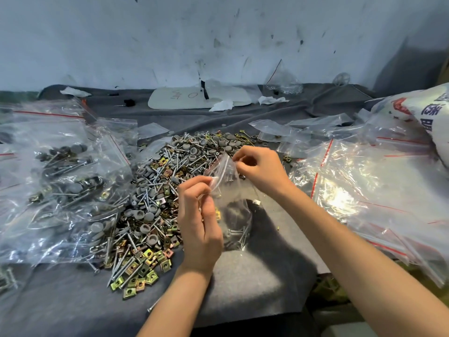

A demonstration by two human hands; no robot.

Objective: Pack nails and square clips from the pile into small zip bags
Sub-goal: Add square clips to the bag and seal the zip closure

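A mixed pile (155, 190) of silver nails, yellow-gold square clips and grey round caps covers the grey cloth in the middle. Just right of it I hold a small clear zip bag (233, 210) above the cloth, with nails and a yellow clip lying in its bottom. My left hand (198, 224) pinches the near end of the bag's top strip. My right hand (257, 167) pinches the far end of the same strip. The bag hangs between the two hands.
Filled zip bags (60, 186) are heaped at the left. A stack of empty zip bags (369, 190) with red lines lies at the right, beside a printed white sack (432, 117). A white board (199, 97) and tissue scraps lie by the back wall.
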